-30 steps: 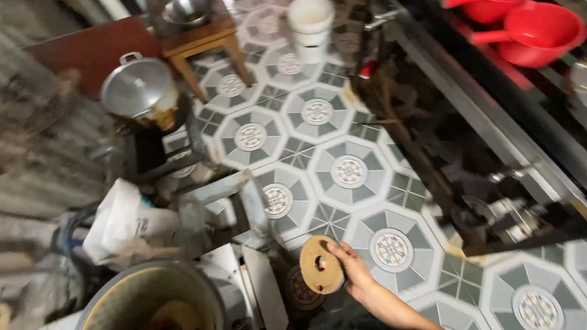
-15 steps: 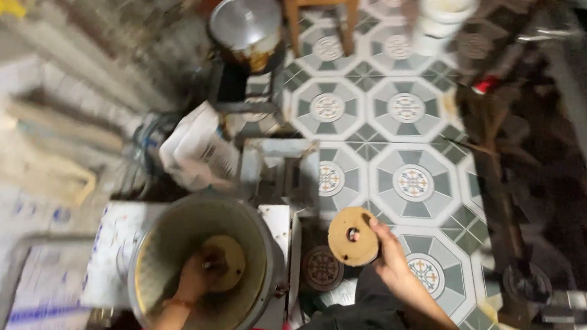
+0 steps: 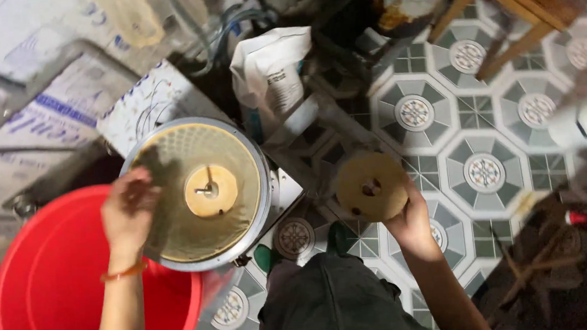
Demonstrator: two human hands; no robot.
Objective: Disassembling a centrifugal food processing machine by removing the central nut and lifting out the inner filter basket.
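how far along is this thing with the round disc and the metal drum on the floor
Done: one tan disc already sits on the centre spindle inside the metal drum. In hand: the right hand has a grip on a second round disc, held over the tiled floor clear of the drum, while the left hand rests at the drum's rim. Left: that second disc is not yet in the drum.
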